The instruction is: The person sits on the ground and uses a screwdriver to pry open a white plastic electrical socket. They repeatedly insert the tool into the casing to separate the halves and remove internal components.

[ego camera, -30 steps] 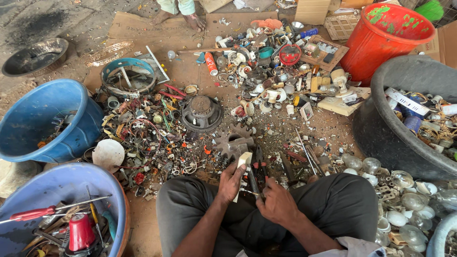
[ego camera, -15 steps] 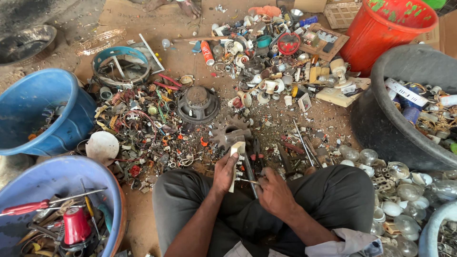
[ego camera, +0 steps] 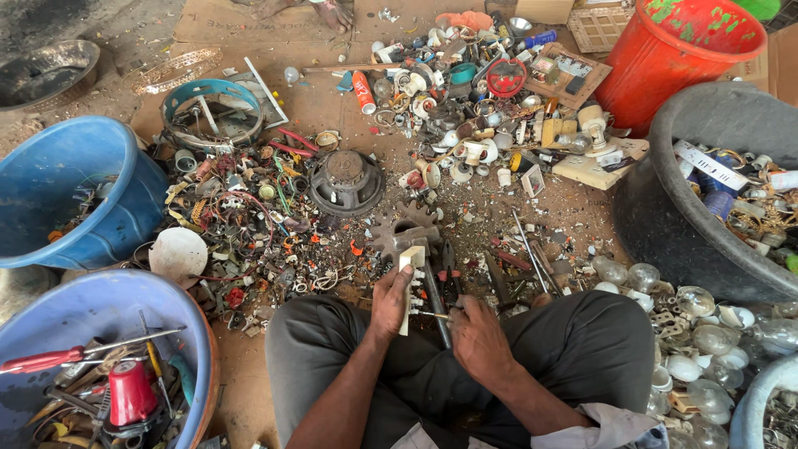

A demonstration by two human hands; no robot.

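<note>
I sit cross-legged on the ground. My left hand (ego camera: 389,301) grips a long cream-white plastic electrical fitting (ego camera: 409,270), held upright between my knees. My right hand (ego camera: 474,331) holds a thin screwdriver (ego camera: 432,314) whose tip points left into the side of the fitting. A dark hammer (ego camera: 432,295) and pliers (ego camera: 451,270) lie on the ground just beyond my hands, beside a rusty toothed gear (ego camera: 397,233).
Scrap parts cover the ground ahead, with a round speaker (ego camera: 345,181) in the middle. Blue tubs (ego camera: 50,187) (ego camera: 100,299) stand at left, a black tub (ego camera: 665,216) and red bucket (ego camera: 665,58) at right. Glass bulbs (ego camera: 698,333) pile by my right knee. Another person's feet (ego camera: 332,12) show at the top.
The camera has tilted down and nearer. My hands stay together on the white fitting, and the screwdriver tip has come against its side.
</note>
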